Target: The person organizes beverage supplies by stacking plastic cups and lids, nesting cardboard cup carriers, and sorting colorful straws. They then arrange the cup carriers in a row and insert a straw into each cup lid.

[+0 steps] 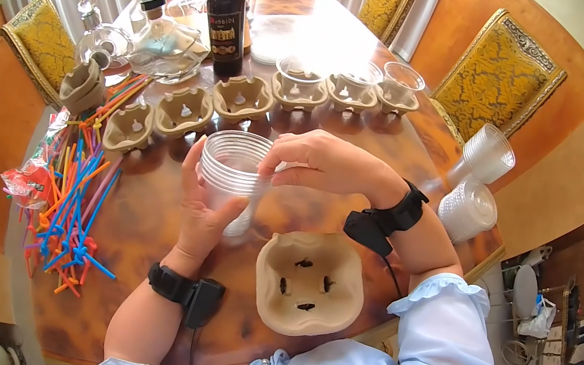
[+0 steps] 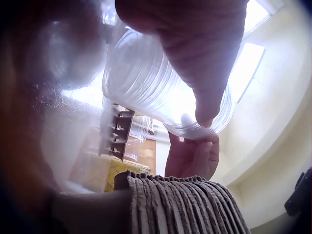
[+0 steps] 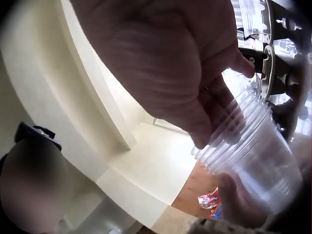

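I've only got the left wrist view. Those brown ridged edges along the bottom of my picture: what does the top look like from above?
Observer: From the head view, it's the top brown carrier of that pile, with no cup in it and four dark openings in its base.

Operator: How many of the row of carriers across the table have cups?

Observer: Six stand in the row; only the three toward the right hold clear cups.

Operator: Any stacks besides the stack of clear cups in the left hand?

Observer: Yes, two more stacks near the table's right edge, beyond the right arm.
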Demonstrator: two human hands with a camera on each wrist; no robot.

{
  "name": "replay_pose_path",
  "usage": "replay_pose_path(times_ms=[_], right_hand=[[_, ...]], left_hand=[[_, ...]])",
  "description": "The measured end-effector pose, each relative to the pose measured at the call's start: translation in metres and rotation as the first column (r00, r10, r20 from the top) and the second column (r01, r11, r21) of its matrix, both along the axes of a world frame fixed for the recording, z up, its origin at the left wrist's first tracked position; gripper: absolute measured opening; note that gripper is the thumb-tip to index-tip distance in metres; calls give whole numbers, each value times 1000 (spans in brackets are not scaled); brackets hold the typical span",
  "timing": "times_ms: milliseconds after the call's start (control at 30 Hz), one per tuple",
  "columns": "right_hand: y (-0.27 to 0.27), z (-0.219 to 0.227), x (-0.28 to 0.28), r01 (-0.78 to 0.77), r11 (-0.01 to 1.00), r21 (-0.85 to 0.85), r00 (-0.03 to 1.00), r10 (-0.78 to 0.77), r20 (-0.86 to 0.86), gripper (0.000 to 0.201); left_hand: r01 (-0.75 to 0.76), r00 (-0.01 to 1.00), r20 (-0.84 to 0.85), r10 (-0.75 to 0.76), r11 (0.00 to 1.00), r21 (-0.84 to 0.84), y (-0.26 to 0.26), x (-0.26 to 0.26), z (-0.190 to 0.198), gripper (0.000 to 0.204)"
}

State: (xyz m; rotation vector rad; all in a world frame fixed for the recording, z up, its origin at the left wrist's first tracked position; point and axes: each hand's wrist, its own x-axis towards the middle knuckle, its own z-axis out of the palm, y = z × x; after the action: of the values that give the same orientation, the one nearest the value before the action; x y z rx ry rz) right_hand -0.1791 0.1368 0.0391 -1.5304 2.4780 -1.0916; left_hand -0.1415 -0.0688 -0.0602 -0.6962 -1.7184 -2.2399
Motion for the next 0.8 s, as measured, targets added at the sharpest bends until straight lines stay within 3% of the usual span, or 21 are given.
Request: replay_pose_path(times_ms=[133, 233, 367, 467, 567, 667, 800], right_hand=[[-12, 8, 6, 35, 997, -65, 999, -36, -17, 11], [-14, 10, -3, -42, 994, -106, 986, 58, 154, 6], [-23, 18, -15, 138, 961, -239, 971, -179, -158, 6], [-29, 19, -51, 287, 891, -352, 771, -433, -467, 7], [-35, -1, -92, 383, 882, -276, 713, -472, -518, 5], [-40, -24, -114, 423, 895, -143, 626, -403, -667, 5], [-42, -43, -124, 459, 888, 23, 715, -354, -602, 7]], left_hand=[[-43, 999, 31, 43, 999, 19, -2, 7, 5, 93], [-89, 995, -49, 85, 993, -81, -17, 11, -2, 94], [-104, 995, 0, 104, 992, -68, -32, 25, -1, 96], [-124, 991, 32, 127, 989, -85, -40, 31, -3, 96], [-99, 994, 40, 100, 994, -43, -42, 31, -3, 96], [-88, 995, 44, 89, 996, -9, -41, 31, -3, 96], [-83, 995, 62, 83, 997, 2, -41, 31, -1, 97]])
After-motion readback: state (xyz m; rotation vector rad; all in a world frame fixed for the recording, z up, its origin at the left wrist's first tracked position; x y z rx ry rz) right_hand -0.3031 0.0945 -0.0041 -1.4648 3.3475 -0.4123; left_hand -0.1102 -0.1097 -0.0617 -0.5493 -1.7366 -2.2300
